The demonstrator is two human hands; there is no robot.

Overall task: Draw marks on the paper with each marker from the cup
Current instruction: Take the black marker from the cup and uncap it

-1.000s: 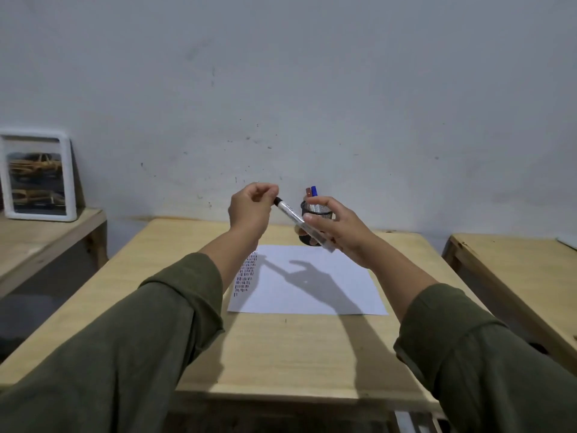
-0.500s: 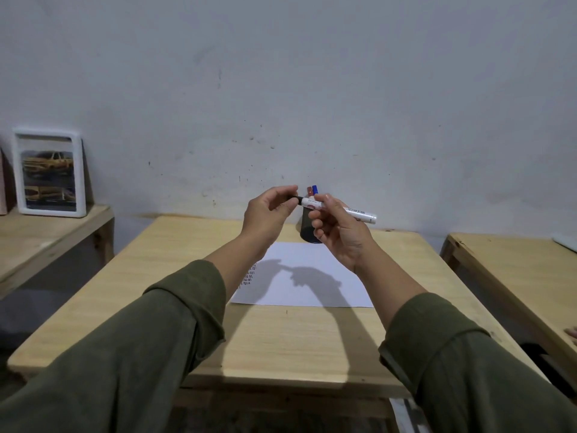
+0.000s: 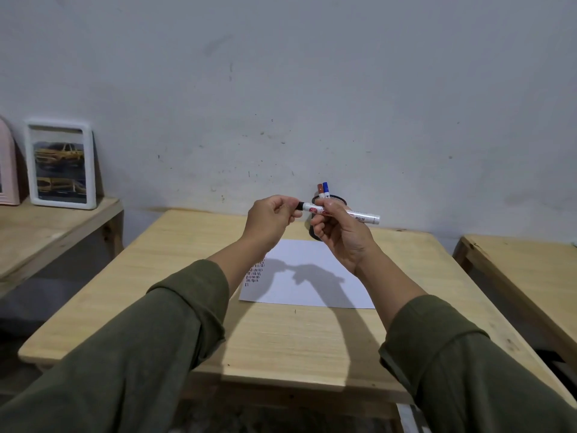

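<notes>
A white marker (image 3: 362, 216) lies level in the air above the table, gripped around its barrel by my right hand (image 3: 342, 237). My left hand (image 3: 271, 217) pinches the marker's black cap (image 3: 301, 205) at its left end. Behind the hands a black mesh cup (image 3: 338, 200) stands on the table, mostly hidden, with a red marker (image 3: 320, 189) and a blue marker (image 3: 326, 187) sticking up from it. The white paper (image 3: 312, 282) lies flat below the hands, with rows of short dark marks (image 3: 254, 273) along its left side.
The wooden table (image 3: 281, 339) stands against a grey wall. A white-framed picture (image 3: 61, 164) leans on a lower wooden bench (image 3: 46, 226) at the left. Another wooden table (image 3: 530, 270) is at the right.
The marker has swung from a slant to level. My left hand has stayed on its cap end, and both hands have drawn close together in front of the cup.
</notes>
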